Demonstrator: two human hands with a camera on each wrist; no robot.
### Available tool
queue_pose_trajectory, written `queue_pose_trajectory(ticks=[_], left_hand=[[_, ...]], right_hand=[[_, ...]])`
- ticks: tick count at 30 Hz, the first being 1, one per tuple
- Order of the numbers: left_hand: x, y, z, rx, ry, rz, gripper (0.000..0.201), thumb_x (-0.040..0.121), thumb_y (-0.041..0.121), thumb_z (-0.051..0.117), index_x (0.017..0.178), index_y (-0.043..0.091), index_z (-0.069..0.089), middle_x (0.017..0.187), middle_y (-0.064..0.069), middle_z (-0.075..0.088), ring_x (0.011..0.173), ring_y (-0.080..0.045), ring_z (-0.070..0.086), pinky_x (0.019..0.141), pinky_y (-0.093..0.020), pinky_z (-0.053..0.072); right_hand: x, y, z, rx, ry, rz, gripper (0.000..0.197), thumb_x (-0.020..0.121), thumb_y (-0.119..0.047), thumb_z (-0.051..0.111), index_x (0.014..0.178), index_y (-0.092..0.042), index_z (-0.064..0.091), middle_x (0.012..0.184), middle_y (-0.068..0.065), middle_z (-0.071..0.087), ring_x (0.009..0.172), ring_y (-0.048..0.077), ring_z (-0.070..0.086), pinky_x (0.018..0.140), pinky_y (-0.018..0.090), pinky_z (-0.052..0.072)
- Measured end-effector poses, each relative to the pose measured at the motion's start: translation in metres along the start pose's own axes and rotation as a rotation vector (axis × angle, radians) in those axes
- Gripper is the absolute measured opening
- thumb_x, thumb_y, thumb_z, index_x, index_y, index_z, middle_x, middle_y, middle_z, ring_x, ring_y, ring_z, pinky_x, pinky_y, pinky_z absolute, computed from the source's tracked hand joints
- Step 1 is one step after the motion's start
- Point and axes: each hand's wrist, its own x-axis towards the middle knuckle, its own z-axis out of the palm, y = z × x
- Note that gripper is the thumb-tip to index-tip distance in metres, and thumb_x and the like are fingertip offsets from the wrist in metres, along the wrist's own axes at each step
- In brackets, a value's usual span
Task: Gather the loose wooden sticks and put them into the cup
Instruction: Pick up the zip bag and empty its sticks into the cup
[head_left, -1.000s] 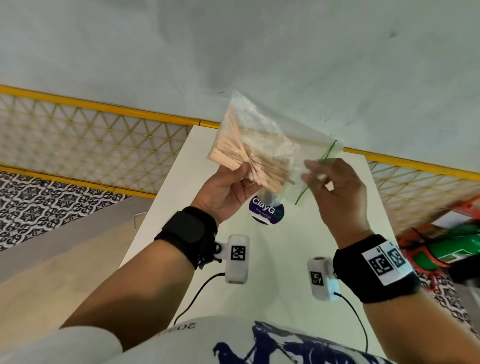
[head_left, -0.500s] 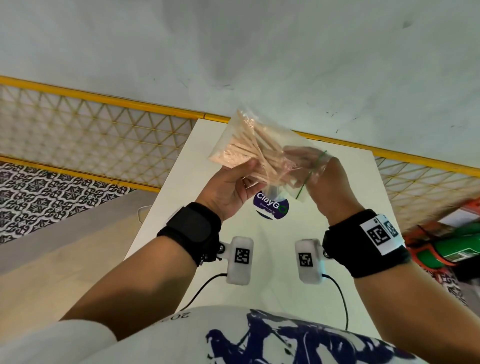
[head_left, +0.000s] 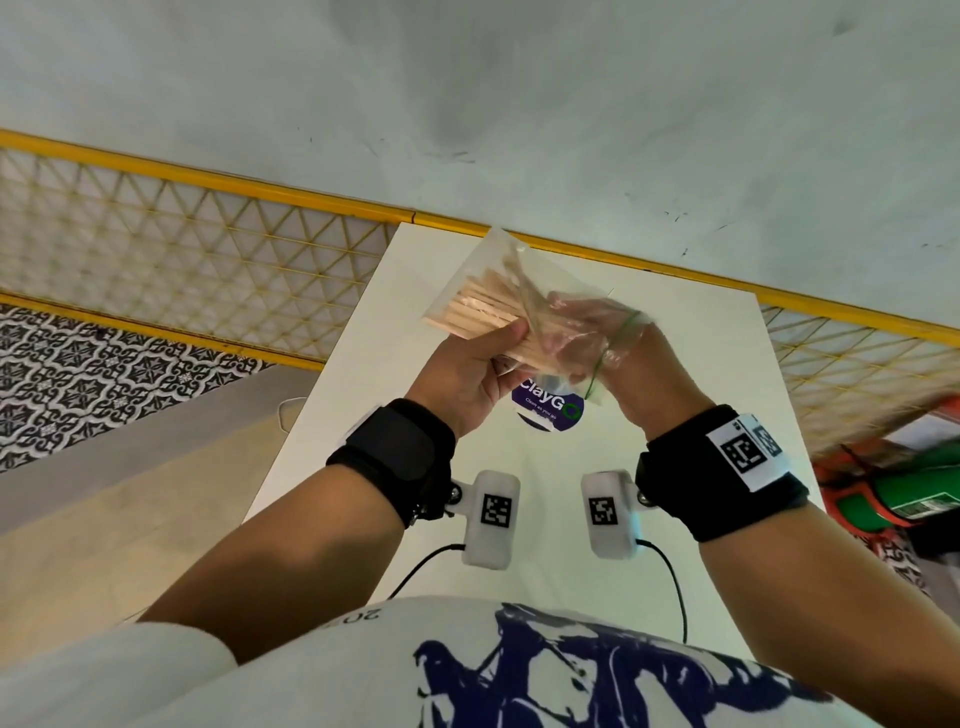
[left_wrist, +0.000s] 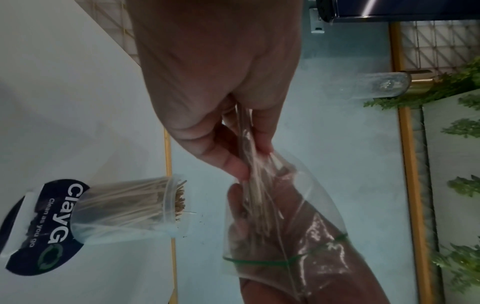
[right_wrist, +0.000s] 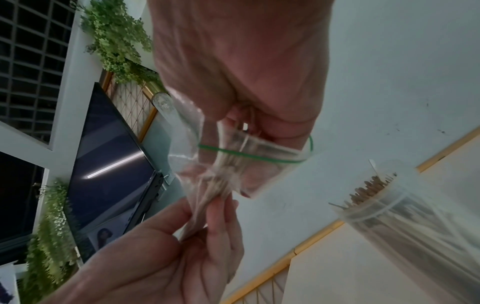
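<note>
A clear zip bag (head_left: 558, 288) with a green seal, filled with wooden sticks (head_left: 475, 312), is held up over the white table (head_left: 685, 415). My left hand (head_left: 498, 345) pinches the bag's closed end and the sticks through the plastic. My right hand (head_left: 576, 332) is inside the bag's mouth, its fingers closing on the sticks' ends (right_wrist: 221, 185). Below the hands, a clear cup (left_wrist: 135, 203) holding several sticks stands on a dark round "ClayGo" sticker (head_left: 545, 413). In the head view the cup is mostly hidden by the bag.
The table's far edge meets a yellow-railed lattice fence (head_left: 208, 249). Cables (head_left: 670, 582) run from both wrist cameras over the near table. Green and orange gear (head_left: 924, 493) lies on the floor at right. Patterned floor tiles (head_left: 104, 374) lie to the left.
My right hand has moved from the bag's open edge into the bag, up to the sticks. Both hands and the bag have drawn closer together; the bag lies flatter.
</note>
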Motion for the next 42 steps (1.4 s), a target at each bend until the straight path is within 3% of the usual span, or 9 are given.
queue_pose_trajectory(ticks=[6, 8, 13, 17, 19, 25, 28, 32, 42], left_hand=[[0.010, -0.004, -0.011, -0.006, 0.123, -0.034, 0.007, 0.084, 0.005, 0.068, 0.080, 0.010, 0.071, 0.093, -0.012, 0.057, 0.086, -0.022, 0.047, 0.057, -0.025, 0.056], [0.012, -0.006, -0.011, 0.020, 0.127, -0.045, 0.016, 0.082, 0.005, 0.069, 0.071, 0.014, 0.075, 0.095, -0.013, 0.057, 0.089, -0.025, 0.046, 0.057, -0.025, 0.057], [0.012, -0.010, -0.006, 0.125, 0.129, -0.051, 0.011, 0.083, 0.001, 0.067, 0.077, 0.009, 0.071, 0.086, -0.017, 0.056, 0.073, -0.021, 0.050, 0.064, -0.032, 0.061], [0.012, -0.007, -0.012, 0.091, 0.170, -0.071, 0.028, 0.084, 0.002, 0.067, 0.058, 0.012, 0.073, 0.069, -0.008, 0.063, 0.059, -0.015, 0.058, 0.054, -0.025, 0.056], [0.012, -0.006, -0.013, 0.073, 0.195, -0.090, 0.022, 0.084, 0.003, 0.066, 0.064, 0.008, 0.070, 0.063, -0.004, 0.065, 0.055, -0.013, 0.060, 0.051, -0.023, 0.055], [0.012, -0.009, -0.006, 0.113, 0.214, -0.128, 0.017, 0.086, 0.004, 0.064, 0.069, 0.008, 0.067, 0.056, -0.002, 0.062, 0.040, -0.006, 0.055, 0.049, -0.022, 0.055], [0.015, -0.003, -0.012, -0.009, 0.207, -0.102, 0.019, 0.088, 0.003, 0.061, 0.081, 0.018, 0.070, 0.061, 0.000, 0.065, 0.051, -0.008, 0.060, 0.049, -0.022, 0.054], [0.025, 0.007, -0.027, -0.255, 0.205, -0.077, 0.036, 0.090, 0.001, 0.057, 0.119, 0.022, 0.060, 0.066, 0.001, 0.067, 0.056, -0.008, 0.064, 0.053, -0.023, 0.057], [0.045, 0.019, -0.052, -0.398, 0.268, -0.017, 0.045, 0.088, 0.005, 0.060, 0.129, 0.023, 0.055, 0.069, -0.001, 0.069, 0.057, -0.010, 0.065, 0.064, -0.024, 0.058]], right_hand=[[0.007, -0.004, 0.004, 0.104, -0.001, 0.102, 0.030, 0.080, -0.002, 0.053, 0.105, 0.000, 0.069, 0.096, 0.007, 0.067, 0.085, 0.026, 0.063, 0.055, 0.021, 0.047], [0.009, -0.006, 0.006, 0.027, -0.101, 0.207, 0.033, 0.070, -0.021, 0.059, 0.096, -0.001, 0.065, 0.087, 0.013, 0.058, 0.080, 0.030, 0.056, 0.060, 0.031, 0.042], [0.012, 0.006, 0.011, -0.042, -0.148, 0.241, 0.023, 0.080, -0.012, 0.063, 0.101, -0.004, 0.066, 0.093, 0.022, 0.061, 0.087, 0.029, 0.050, 0.066, 0.033, 0.040], [0.018, 0.013, 0.003, -0.099, -0.122, 0.205, 0.038, 0.078, 0.001, 0.057, 0.114, -0.007, 0.068, 0.097, 0.016, 0.068, 0.059, 0.022, 0.051, 0.048, 0.026, 0.037], [0.021, 0.017, -0.004, -0.082, -0.158, 0.252, 0.045, 0.081, 0.009, 0.049, 0.118, -0.009, 0.067, 0.094, 0.023, 0.066, 0.055, 0.021, 0.046, 0.041, 0.019, 0.034], [0.020, 0.020, 0.001, 0.044, -0.262, 0.312, 0.021, 0.085, -0.002, 0.052, 0.091, -0.018, 0.065, 0.054, -0.015, 0.056, 0.044, -0.001, 0.046, 0.043, 0.017, 0.030], [0.022, 0.022, -0.007, -0.189, -0.201, 0.257, 0.039, 0.088, 0.006, 0.044, 0.099, -0.020, 0.070, 0.055, -0.009, 0.051, 0.040, 0.005, 0.036, 0.040, 0.016, 0.025], [0.022, 0.021, -0.028, -0.189, -0.239, 0.296, 0.018, 0.099, -0.020, 0.052, 0.101, -0.034, 0.063, 0.075, -0.002, 0.060, 0.045, 0.009, 0.032, 0.040, 0.018, 0.023], [0.017, 0.027, -0.081, -0.146, -0.194, 0.351, 0.021, 0.098, -0.017, 0.053, 0.109, -0.027, 0.067, 0.079, 0.000, 0.058, 0.048, 0.008, 0.033, 0.039, 0.017, 0.024]])
